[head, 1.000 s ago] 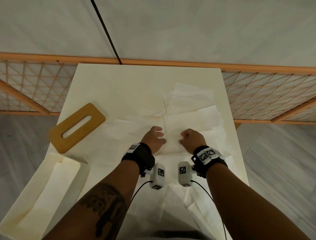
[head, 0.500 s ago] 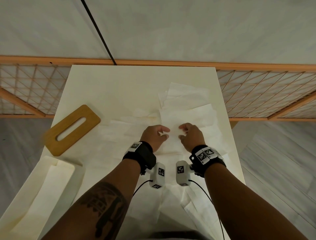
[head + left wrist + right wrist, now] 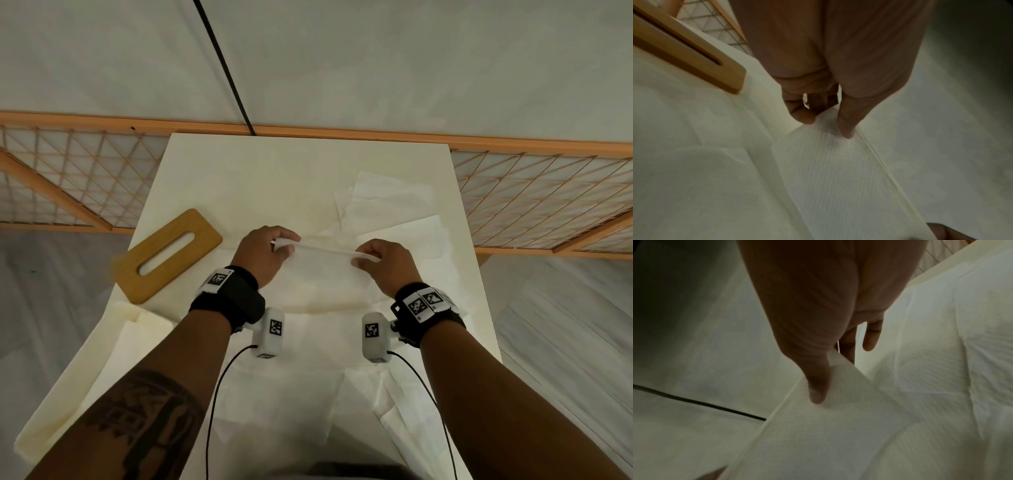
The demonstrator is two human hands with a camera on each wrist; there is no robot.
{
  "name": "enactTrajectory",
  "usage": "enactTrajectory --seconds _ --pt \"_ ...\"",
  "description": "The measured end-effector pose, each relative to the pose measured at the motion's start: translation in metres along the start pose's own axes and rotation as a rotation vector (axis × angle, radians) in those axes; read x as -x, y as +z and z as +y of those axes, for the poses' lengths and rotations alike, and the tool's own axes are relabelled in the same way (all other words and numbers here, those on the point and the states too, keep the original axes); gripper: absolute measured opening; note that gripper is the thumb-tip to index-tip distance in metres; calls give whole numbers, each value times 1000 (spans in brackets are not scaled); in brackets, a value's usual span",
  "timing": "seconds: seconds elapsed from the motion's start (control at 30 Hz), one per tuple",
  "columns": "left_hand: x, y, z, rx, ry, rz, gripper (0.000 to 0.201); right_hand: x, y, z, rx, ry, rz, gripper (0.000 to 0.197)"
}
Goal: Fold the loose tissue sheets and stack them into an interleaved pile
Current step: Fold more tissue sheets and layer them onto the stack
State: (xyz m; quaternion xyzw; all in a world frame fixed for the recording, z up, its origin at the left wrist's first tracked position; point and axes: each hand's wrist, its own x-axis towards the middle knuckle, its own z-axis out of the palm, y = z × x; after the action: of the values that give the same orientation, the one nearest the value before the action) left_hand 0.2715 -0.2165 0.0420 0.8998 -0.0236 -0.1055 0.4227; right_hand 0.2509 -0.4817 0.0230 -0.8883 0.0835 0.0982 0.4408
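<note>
Both hands have risen off the surface (image 3: pixel 239 178) and spread apart since the earlier frames, lifting a tissue (image 3: pixel 325 270) by its far edge. The left hand (image 3: pixel 263 255) pinches its left corner and the right hand (image 3: pixel 385 265) its right, each grip closed between thumb and fingers. The tissue hangs just right of the wooden lid (image 3: pixel 164 255), over other loose sheets (image 3: pixel 387 212).

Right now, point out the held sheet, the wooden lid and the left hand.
held sheet (image 3: pixel 325 270), head view, its middle.
wooden lid (image 3: pixel 202 230), head view, far rim beside the slot.
left hand (image 3: pixel 262 255), head view, its back.
</note>
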Motion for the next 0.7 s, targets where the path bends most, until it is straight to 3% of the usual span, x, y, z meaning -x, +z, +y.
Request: enactTrajectory --seconds 0.2,0.33,0.43,0.57,0.7 --pt "10 -16 -4 43 -76 -60 16 9 -15 0 -286 57 -125 18" --pt "12 -18 0 110 -95 -1 10 14 -18 1 -496 111 -156 23" --pt "12 -20 3 198 -140 -43 14 17 -19 4 -607 177 -166 24" --pt "20 -18 8 228 -153 -152 13 23 -21 10 -573 234 -251 20" --pt "36 -5 -3 91 -145 -264 15 30 -20 28 -297 287 -362 20"
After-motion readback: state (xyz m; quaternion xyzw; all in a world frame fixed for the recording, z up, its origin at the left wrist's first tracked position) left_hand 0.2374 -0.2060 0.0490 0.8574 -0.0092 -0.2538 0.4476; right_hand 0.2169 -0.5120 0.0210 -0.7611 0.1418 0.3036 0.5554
